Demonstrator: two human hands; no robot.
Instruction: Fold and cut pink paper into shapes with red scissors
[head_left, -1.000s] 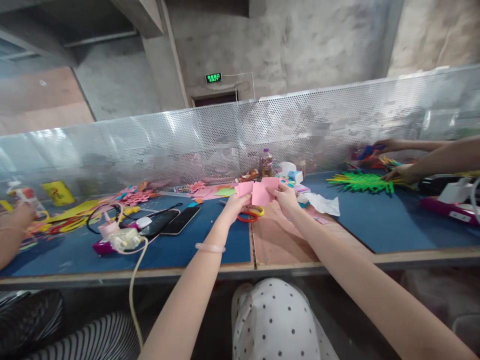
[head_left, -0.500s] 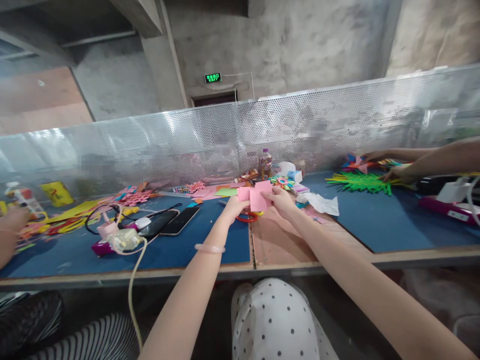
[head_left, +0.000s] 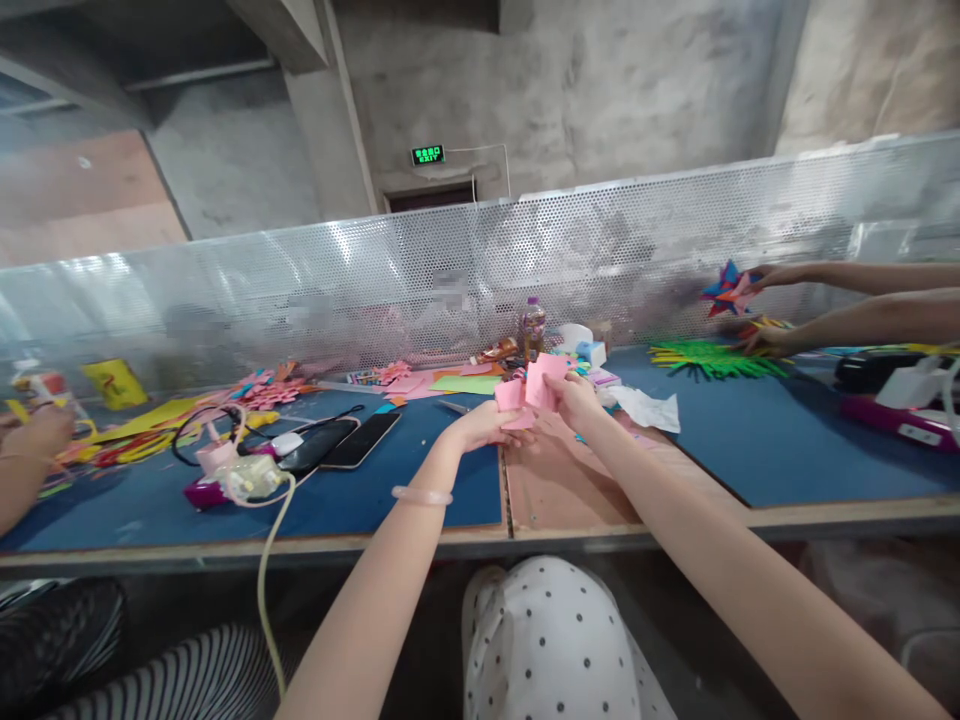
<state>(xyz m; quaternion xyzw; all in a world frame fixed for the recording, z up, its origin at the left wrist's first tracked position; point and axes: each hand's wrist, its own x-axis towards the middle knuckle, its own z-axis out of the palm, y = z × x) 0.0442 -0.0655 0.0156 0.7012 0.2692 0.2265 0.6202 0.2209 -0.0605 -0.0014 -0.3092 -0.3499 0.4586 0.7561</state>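
My left hand (head_left: 480, 428) — fingers curled, pinching the lower left part of the pink paper (head_left: 529, 390). A pale bangle (head_left: 421, 495) sits on that wrist.

My right hand (head_left: 576, 398) — closed on the right edge of the same pink paper, thumb on its front. The paper is held off the table between both hands, over the bare brown board (head_left: 559, 480) at the table's middle; it looks folded into lobes, though the exact shape is too small to tell.

Just behind the paper: a plastic bottle (head_left: 532, 325) with a purple cap, a small white and blue box (head_left: 589, 352), flat sheets of pink and green paper (head_left: 461, 383).

Right of my hands: a crumpled white tissue (head_left: 645, 408) on the blue table mat (head_left: 787, 440).

Left of my hands: two dark phones (head_left: 341, 445) lying side by side, a tangle of black cable (head_left: 202, 430), a white charger (head_left: 251, 478) with a pale cord hanging over the table edge, pink and yellow paper cuttings (head_left: 255, 392), a yellow box (head_left: 116, 385).

Far left: another person's hand (head_left: 34, 435) resting among coloured strips.

Far right: another person's two arms — one hand (head_left: 765, 277) lifting a red and blue paper star (head_left: 727, 290), the other near a spiky green paper piece (head_left: 709, 358).

Along the back: a perforated metal screen (head_left: 375, 280). On the wall above, a green exit sign (head_left: 427, 155).
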